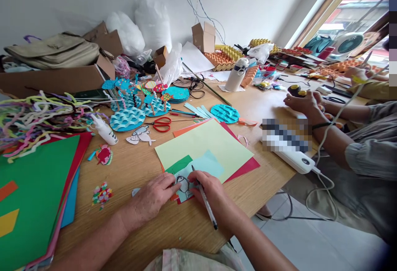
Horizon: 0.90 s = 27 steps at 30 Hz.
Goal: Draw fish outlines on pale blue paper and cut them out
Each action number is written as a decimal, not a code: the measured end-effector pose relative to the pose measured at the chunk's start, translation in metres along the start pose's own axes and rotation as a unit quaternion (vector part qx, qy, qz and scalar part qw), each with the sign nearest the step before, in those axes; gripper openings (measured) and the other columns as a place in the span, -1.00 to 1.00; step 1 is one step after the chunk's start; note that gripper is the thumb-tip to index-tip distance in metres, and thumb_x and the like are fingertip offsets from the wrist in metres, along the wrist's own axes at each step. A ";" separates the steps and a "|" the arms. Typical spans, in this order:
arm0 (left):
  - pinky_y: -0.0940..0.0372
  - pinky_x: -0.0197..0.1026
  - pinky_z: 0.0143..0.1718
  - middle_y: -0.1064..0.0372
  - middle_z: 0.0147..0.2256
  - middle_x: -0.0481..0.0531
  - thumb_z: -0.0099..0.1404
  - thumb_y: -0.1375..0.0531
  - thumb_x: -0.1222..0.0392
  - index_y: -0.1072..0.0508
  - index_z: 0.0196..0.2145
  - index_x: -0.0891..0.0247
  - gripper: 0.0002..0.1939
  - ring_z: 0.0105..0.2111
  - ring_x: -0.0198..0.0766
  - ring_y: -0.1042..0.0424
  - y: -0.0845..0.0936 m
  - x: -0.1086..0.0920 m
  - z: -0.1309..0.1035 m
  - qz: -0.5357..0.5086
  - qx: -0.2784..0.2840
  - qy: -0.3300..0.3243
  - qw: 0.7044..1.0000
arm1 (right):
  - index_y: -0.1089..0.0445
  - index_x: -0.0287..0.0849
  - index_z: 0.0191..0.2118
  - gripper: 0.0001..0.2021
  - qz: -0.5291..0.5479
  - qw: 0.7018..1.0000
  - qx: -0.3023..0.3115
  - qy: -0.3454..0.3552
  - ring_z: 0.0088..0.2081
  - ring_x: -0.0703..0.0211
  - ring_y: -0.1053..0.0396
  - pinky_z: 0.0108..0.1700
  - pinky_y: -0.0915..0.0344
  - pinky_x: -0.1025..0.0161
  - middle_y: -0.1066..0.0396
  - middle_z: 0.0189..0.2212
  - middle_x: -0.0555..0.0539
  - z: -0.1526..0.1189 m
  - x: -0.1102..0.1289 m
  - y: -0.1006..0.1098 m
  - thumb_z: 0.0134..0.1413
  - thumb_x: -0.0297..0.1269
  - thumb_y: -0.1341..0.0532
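Observation:
A small light-blue paper with a black outline drawing of a fish lies near the table's front edge. My left hand pinches the drawing's left edge between thumb and forefinger. At its right edge, the fingers of my right hand touch the paper and are closed round a clear pen, whose dark end points down toward me. Beneath are a green paper piece and a large pale yellow sheet, with red and orange sheets under it.
Red scissors, a glue bottle and paper fish cutouts lie beyond my left hand. Coloured sheets cover the left side. A white power strip is at the right edge, near another person's hands.

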<state>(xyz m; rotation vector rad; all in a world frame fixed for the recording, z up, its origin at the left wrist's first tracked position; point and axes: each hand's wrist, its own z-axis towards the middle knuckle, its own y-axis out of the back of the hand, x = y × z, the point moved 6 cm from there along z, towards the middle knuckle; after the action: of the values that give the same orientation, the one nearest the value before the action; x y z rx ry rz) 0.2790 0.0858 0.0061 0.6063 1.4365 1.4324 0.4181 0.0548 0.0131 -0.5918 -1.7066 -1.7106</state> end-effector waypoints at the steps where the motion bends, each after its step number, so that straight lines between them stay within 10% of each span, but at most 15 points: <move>1: -0.26 -0.20 -0.11 -0.28 -0.26 0.01 0.40 0.09 0.22 -0.35 -0.11 0.20 -0.74 -0.19 -0.27 -0.29 0.000 0.000 0.000 0.005 -0.001 -0.005 1.000 | -0.33 -0.17 -0.25 -0.85 0.004 1.000 0.007 0.012 -0.32 0.18 -0.32 -0.30 -0.22 0.31 -0.39 -0.35 -0.02 -0.001 0.001 0.001 0.02 -0.48 -0.13; 27: -0.25 -0.02 0.03 -0.35 -0.03 0.13 0.35 0.14 0.39 -0.32 0.02 0.33 -0.62 -0.03 -0.15 -0.29 -0.002 -0.003 -0.002 0.087 -0.013 -0.082 0.993 | -0.34 -0.17 -0.22 -0.79 0.033 0.999 0.015 0.037 -0.27 0.18 -0.34 -0.23 -0.26 0.30 -0.39 -0.29 -0.06 -0.006 -0.003 -0.013 0.01 -0.54 -0.13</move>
<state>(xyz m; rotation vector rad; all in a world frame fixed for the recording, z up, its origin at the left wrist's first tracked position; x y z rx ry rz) 0.2784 0.0819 0.0043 0.8315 1.2588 1.4962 0.4121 0.0487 0.0018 -0.5580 -1.6422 -1.6377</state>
